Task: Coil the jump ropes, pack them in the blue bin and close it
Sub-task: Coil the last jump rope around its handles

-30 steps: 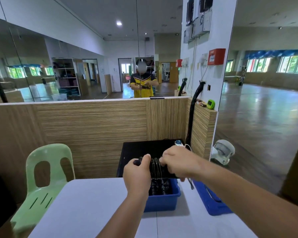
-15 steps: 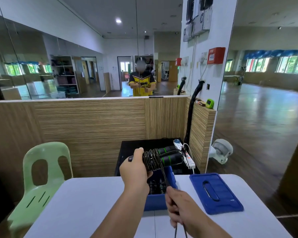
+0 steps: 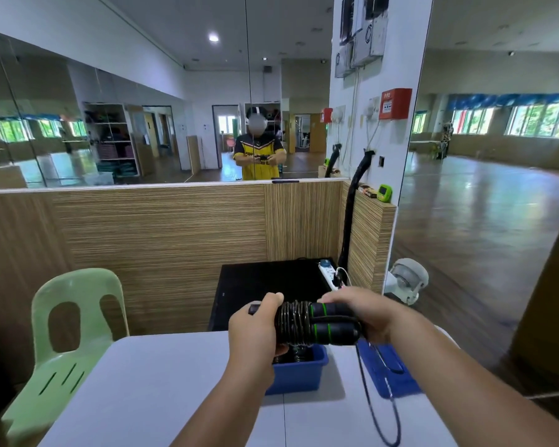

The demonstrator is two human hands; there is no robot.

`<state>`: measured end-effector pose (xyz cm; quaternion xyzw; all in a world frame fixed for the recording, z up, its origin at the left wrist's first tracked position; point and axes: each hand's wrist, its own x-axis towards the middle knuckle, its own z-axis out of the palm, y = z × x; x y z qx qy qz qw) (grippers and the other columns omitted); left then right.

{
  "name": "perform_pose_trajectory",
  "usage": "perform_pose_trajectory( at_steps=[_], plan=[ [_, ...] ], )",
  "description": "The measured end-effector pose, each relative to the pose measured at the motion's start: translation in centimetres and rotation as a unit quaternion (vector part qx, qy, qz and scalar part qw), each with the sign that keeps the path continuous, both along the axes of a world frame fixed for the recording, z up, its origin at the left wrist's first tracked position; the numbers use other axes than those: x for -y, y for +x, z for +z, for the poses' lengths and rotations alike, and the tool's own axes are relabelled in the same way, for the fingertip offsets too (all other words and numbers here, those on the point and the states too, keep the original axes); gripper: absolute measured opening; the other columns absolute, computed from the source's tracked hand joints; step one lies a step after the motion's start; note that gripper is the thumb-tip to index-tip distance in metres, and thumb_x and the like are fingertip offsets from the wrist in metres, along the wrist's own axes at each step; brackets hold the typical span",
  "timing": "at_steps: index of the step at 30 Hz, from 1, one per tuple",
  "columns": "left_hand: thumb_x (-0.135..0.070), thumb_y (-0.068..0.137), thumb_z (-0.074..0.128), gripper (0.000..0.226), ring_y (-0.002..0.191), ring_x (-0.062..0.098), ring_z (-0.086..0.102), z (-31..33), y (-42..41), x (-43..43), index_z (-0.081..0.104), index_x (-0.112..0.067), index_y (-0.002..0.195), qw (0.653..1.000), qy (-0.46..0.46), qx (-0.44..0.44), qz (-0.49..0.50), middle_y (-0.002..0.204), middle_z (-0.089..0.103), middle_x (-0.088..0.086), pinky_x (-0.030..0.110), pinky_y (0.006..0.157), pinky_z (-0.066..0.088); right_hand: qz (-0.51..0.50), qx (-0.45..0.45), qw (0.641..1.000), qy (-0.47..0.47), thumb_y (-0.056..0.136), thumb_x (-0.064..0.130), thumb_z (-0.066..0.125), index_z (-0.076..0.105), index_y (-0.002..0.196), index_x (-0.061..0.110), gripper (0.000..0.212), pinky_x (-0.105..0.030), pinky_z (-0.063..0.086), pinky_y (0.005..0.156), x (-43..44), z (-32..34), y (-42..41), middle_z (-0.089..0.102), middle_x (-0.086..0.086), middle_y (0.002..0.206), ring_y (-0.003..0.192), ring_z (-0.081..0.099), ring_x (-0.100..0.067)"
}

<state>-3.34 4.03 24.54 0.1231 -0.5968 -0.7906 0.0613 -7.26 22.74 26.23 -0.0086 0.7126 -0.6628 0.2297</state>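
Mirrored studio wall beyond a wood-grain partition; pale table [image 3: 162, 391] in foreground, green plastic chair [image 3: 68, 333] at its left edge. Blue bin [image 3: 299, 374] open on table, dark coils already lying inside; blue lid [image 3: 389, 369] flat on table just right of bin, partly under right forearm.

Jump rope [image 3: 307, 324] held above bin, between both hands: two black handles with green rings side by side, cord wound in tight turns round them. Left hand [image 3: 255, 330] wrapped round left end of bundle, thumb on top, fingers curled under and pressed together. Right hand [image 3: 365, 312] closed over right ends of handles, fingers folded down across them; whether cord itself pinched, cannot tell. Loose tail of cord hanging from under right hand, looping down over table edge.

Judged step: winding remaining tail. Advice: keep left grip firm so handles stay parallel; feed tail under light tension, each turn beside the last, not stacked; tuck end under a turn before release, otherwise likely to spring open in bin. Lid to go on only after bundle sits below rim.
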Motion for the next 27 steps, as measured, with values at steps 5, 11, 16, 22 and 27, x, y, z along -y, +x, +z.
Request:
perform_pose_trajectory(
  at_steps=[5,11,16,22,27],
  plan=[
    [-0.04,0.087,0.072,0.042,0.061,0.02,0.05,-0.7,0.5,-0.3,0.055,-0.004,0.071,0.99,-0.098,-0.072,0.072,0.059,0.052,0.0,0.04,0.061,0.045,-0.009,-0.021,0.995,0.102,0.094,0.056,0.061,0.065,0.099,0.008,0.048,-0.03,0.053,0.053,1.8,2.2,0.4,0.07,-0.005,0.08,0.069,0.071,-0.024],
    [-0.063,0.081,0.069,0.039,0.073,0.026,0.067,-1.6,1.0,-0.6,0.066,-0.024,0.078,0.982,-0.156,-0.08,0.073,0.073,0.069,0.001,0.049,0.073,0.058,-0.084,-0.223,0.926,0.291,0.097,0.049,0.055,0.05,0.063,0.017,0.047,-0.044,0.053,0.069,2.4,0.0,0.2,0.052,-0.003,0.063,0.059,0.055,-0.019],
    [-0.063,0.092,0.057,0.044,0.112,0.007,0.054,-1.8,0.1,2.1,0.064,-0.041,0.129,0.765,-0.533,-0.359,0.038,0.118,0.065,-0.017,0.022,0.091,0.044,-0.074,-0.179,0.944,0.268,0.097,0.044,0.052,0.06,0.081,0.002,0.045,-0.052,0.056,0.072,1.7,0.1,0.3,0.061,-0.012,0.073,0.069,0.065,-0.039],
    [-0.078,0.086,0.042,0.072,0.099,0.022,0.063,-1.2,-2.1,4.4,0.033,-0.053,0.152,0.434,-0.786,-0.428,-0.109,0.126,0.065,0.0,0.039,0.08,0.054,-0.039,-0.14,0.957,0.253,0.102,0.038,0.049,0.059,0.078,0.013,0.037,-0.037,0.049,0.059,1.8,0.7,0.0,0.061,-0.011,0.072,0.063,0.063,-0.029],
    [-0.069,0.088,0.038,0.072,0.076,0.018,0.058,-0.4,-2.0,4.4,0.015,-0.055,0.155,0.414,-0.797,-0.418,-0.136,0.105,0.058,0.001,0.031,0.047,0.05,-0.024,-0.148,0.942,0.299,0.1,0.044,0.049,0.062,0.078,0.016,0.037,-0.045,0.051,0.072,1.9,0.8,-0.3,0.063,-0.007,0.073,0.069,0.065,-0.028]
  ],
)
